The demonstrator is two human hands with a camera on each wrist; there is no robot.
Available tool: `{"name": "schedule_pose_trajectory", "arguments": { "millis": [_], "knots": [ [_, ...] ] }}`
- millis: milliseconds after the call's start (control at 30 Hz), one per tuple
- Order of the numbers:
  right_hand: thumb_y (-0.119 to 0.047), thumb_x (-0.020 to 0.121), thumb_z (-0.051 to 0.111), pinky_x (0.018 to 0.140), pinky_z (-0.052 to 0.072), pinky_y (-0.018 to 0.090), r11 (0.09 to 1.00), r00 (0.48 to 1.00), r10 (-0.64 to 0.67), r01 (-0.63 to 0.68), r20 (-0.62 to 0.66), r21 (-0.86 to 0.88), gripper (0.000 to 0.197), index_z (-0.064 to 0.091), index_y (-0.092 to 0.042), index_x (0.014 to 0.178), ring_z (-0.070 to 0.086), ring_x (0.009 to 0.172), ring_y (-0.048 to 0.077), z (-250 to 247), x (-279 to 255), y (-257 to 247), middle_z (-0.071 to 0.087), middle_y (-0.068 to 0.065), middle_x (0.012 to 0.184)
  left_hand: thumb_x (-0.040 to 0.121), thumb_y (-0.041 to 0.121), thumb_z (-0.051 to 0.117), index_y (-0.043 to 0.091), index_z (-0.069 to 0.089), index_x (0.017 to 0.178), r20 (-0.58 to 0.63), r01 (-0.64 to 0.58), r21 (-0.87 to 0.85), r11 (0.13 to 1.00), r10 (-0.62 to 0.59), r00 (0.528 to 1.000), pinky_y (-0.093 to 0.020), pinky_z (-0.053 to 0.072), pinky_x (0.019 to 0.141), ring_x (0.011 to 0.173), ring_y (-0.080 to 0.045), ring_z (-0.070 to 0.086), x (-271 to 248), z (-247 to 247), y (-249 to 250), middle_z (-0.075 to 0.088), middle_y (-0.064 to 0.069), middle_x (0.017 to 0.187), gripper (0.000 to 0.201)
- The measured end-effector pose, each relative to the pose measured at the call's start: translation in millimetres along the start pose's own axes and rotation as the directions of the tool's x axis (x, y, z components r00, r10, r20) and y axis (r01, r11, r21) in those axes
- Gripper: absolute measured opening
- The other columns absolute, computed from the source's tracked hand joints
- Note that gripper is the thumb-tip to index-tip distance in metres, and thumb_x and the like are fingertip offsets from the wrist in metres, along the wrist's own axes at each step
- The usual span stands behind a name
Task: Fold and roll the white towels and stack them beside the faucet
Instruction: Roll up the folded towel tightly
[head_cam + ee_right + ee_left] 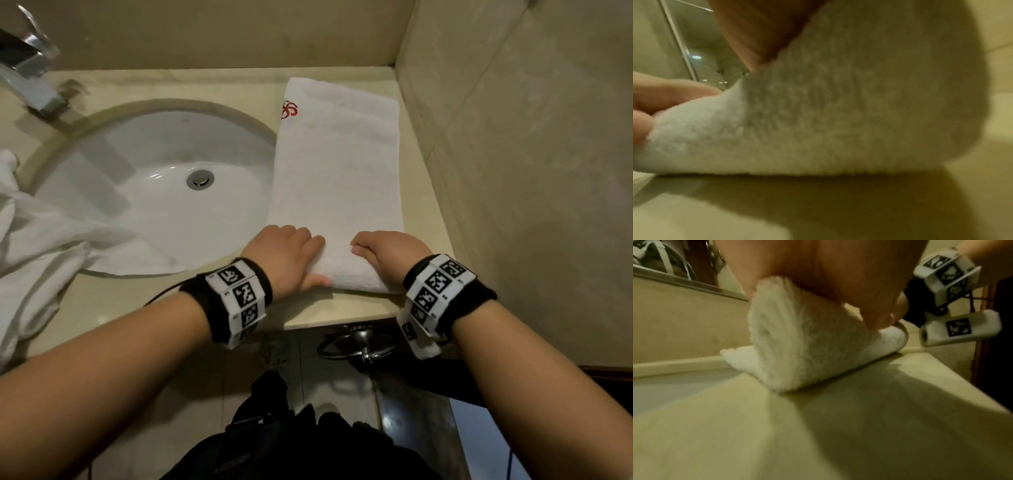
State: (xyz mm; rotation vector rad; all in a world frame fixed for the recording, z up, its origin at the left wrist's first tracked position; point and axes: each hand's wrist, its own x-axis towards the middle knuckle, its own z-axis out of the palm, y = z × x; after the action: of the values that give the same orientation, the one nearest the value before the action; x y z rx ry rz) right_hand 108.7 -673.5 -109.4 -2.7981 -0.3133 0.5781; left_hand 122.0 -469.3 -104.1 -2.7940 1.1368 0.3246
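Observation:
A white towel (337, 164) folded into a long strip lies on the beige counter (191, 305) right of the sink, a red logo at its far end. Its near end is turned up into a small roll (797, 344). My left hand (291, 255) grips the roll's left end, thumb under the near edge and fingers curled over the top. My right hand (383, 251) grips the right end the same way. In the right wrist view the roll (838, 113) fills the frame. The faucet (30, 75) stands at the far left behind the sink.
The round white sink (154, 192) lies left of the towel. A crumpled white towel (37, 240) hangs over the sink's left rim. A tiled wall (513, 137) bounds the counter on the right. A metal ring holder (356, 342) hangs under the counter's front edge.

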Motion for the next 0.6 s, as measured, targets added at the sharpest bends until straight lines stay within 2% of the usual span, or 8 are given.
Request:
{"name": "schedule_pose_trajectory", "arguments": {
  "millis": [33,100,167,233,300,433,533,600],
  "knots": [
    [-0.035,0.096,0.035,0.073,0.034,0.029,1.0,1.0,0.001,-0.001,-0.018,-0.003,0.029,0.055,-0.02,0.111,0.056,0.096,0.024,-1,1,0,0.063,0.005,0.108,0.082,0.067,0.025,0.016,0.035,0.131,0.033,0.01,0.005,1.0,-0.01,0.999,-0.038,0.041,0.087,0.107,-0.027,0.052,-1,2,-2,0.052,-0.008,0.124,0.071],
    [-0.042,0.09,0.045,0.072,0.036,0.031,0.997,0.981,-0.05,0.039,-0.188,-0.06,0.031,0.057,-0.019,0.106,0.056,0.094,0.025,-2,-5,-1,0.061,0.004,0.104,0.083,0.065,0.031,0.016,0.038,0.128,0.121,0.056,-0.09,0.994,-0.045,0.992,-0.038,0.041,0.088,0.107,-0.027,0.052,5,1,-7,0.054,-0.009,0.123,0.067],
    [-0.052,0.08,0.052,0.075,0.038,0.035,0.982,0.951,-0.129,0.084,-0.281,-0.167,0.044,0.059,-0.015,0.104,0.055,0.092,0.027,0,-18,-4,0.06,0.007,0.102,0.085,0.062,0.037,0.016,0.044,0.123,0.208,0.103,-0.216,0.971,-0.057,0.976,-0.037,0.043,0.086,0.105,-0.026,0.055,18,-3,-13,0.057,-0.008,0.12,0.061],
    [-0.053,0.078,0.056,0.075,0.039,0.037,0.968,0.944,-0.178,0.118,-0.276,-0.221,0.049,0.06,-0.011,0.101,0.055,0.088,0.03,7,-26,-7,0.061,0.01,0.098,0.085,0.062,0.039,0.016,0.047,0.118,0.242,0.114,-0.29,0.95,-0.042,0.969,-0.036,0.043,0.083,0.1,-0.025,0.056,27,-6,-19,0.059,-0.007,0.116,0.057],
    [-0.045,0.083,0.056,0.075,0.036,0.035,0.975,0.952,-0.148,0.095,-0.268,-0.201,0.04,0.06,-0.01,0.102,0.056,0.089,0.03,9,-23,-9,0.062,0.01,0.098,0.083,0.064,0.038,0.018,0.046,0.118,0.194,0.096,-0.284,0.954,-0.041,0.98,-0.036,0.043,0.085,0.101,-0.024,0.054,23,-5,-20,0.057,-0.007,0.117,0.058],
    [-0.041,0.091,0.043,0.072,0.032,0.029,0.999,0.988,-0.023,0.016,-0.153,-0.047,0.033,0.059,-0.017,0.108,0.056,0.095,0.025,-7,1,-4,0.064,0.006,0.105,0.072,0.072,0.046,0.017,0.033,0.133,-0.018,-0.03,-0.043,0.999,0.029,0.999,-0.038,0.04,0.094,0.111,-0.025,0.046,5,5,-16,0.045,-0.006,0.129,0.083],
    [-0.043,0.093,0.037,0.073,0.032,0.029,0.995,0.998,0.065,-0.065,0.01,0.074,0.036,0.059,-0.018,0.106,0.055,0.094,0.023,-22,18,1,0.064,0.006,0.108,0.076,0.062,0.054,0.017,0.04,0.128,0.024,0.018,-0.166,0.986,-0.015,1.0,-0.037,0.042,0.093,0.111,-0.025,0.048,16,-1,-24,0.05,-0.006,0.125,0.07],
    [-0.047,0.091,0.038,0.072,0.034,0.031,0.999,0.996,0.041,-0.044,-0.08,-0.028,0.038,0.059,-0.018,0.105,0.055,0.091,0.024,-26,20,-1,0.063,0.007,0.106,0.079,0.058,0.054,0.017,0.047,0.122,0.138,0.023,-0.297,0.955,0.019,0.99,-0.034,0.043,0.09,0.107,-0.025,0.052,33,-11,-36,0.055,-0.006,0.12,0.059]
  ]
}}
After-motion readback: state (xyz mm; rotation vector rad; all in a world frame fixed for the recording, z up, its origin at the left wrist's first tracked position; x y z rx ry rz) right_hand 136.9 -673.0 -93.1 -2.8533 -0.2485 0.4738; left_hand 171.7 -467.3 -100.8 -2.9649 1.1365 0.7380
